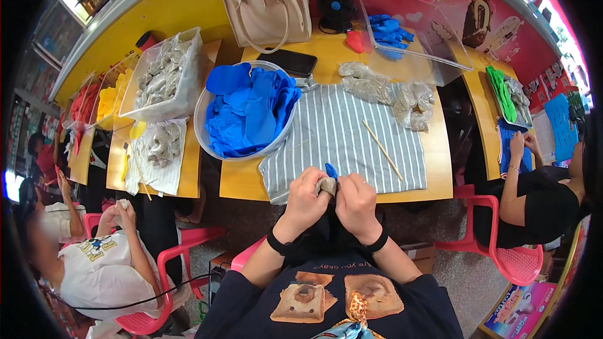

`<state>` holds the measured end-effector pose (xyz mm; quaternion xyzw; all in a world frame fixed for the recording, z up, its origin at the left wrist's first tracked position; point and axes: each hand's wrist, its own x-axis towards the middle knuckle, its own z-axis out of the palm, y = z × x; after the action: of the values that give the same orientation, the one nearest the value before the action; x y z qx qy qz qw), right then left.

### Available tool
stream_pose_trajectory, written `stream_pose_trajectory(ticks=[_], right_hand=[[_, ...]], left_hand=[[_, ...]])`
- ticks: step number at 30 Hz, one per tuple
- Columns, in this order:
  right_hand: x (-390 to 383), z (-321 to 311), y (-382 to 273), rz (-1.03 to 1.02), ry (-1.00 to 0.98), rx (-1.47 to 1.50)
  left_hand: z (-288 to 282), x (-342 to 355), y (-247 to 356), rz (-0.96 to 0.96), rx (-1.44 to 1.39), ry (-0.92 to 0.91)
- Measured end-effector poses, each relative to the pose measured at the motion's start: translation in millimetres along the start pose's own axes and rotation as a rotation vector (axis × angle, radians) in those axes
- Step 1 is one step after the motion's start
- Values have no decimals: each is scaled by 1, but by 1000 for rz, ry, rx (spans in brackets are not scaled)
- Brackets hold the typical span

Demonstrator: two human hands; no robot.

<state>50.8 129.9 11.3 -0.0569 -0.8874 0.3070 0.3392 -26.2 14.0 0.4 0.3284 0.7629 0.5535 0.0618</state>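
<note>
Clock taken from the hands, 12 pointing away from the wearer. At centre, the fingers of the left hand (304, 193) are curled around a greyish-beige piece (326, 186). Those of the right hand (357, 202) are bent in close beside it; we cannot tell whether they pinch it or the small blue piece (331, 171) standing up between the hands. Nor can we see whether the two pieces are joined.

Step, our judgement: two-handed fingertip work on the small pieces, left steadying, right working the edge. Next move, as we judge it, calls for a firm left hold and a fine right pinch.

Outward: the hands are at the near edge of a striped cloth (348, 132) spread on the desk (438, 163). At 2 o'clock a slender stick (382, 150) lies slantwise on it. Between 10 and 11, a round tub (198, 127) is heaped with flat blue pieces (242, 113). Towards 1, we note greyish packets (370, 85); beyond them, a clear bin (453, 70) with more blue items (388, 32).
</note>
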Motion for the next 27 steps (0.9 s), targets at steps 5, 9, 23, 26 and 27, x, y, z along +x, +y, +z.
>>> stream_pose_trajectory(ticks=[5, 9, 23, 26, 27], right_hand=[[6, -3, 2, 55, -9, 250], [9, -14, 12, 205, -15, 544], [-6, -8, 28, 649, -99, 1100], [2, -14, 25, 689, -164, 1078], [6, -19, 23, 739, -187, 1077]], left_hand=[[3, 6, 17, 121, 169, 65], [1, 3, -4, -264, -468, -33], [-2, 3, 1, -339, -864, -104], [-2, 0, -5, -416, -872, -116], [-2, 0, -6, -406, -876, -112]])
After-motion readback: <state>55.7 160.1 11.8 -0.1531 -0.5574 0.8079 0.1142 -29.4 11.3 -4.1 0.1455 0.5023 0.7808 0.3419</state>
